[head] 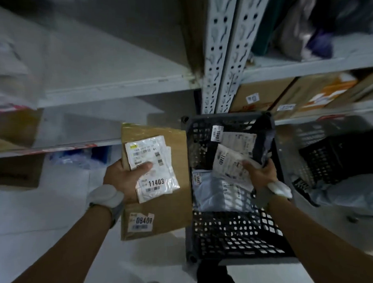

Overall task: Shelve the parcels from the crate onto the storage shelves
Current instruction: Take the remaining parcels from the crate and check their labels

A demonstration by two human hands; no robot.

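Note:
A dark slatted crate [232,235] stands on the floor before grey metal shelves [115,88]. My left hand [125,176] grips a flat brown cardboard parcel [163,208] labelled 08409, its thumb pinning a small white packet [157,183] marked 11403 on top. Inside the crate my right hand [260,172] pinches a white labelled packet [227,163]. Below it lies a pale grey mailer bag [209,191], and more labelled parcels [236,139] rest at the crate's far end.
Perforated shelf uprights [222,54] rise just behind the crate. Brown cartons [286,96] fill the right shelf; a carton [13,172] sits low left. A second black crate [331,154] stands at the right. The upper left shelf board [105,59] shows bare surface.

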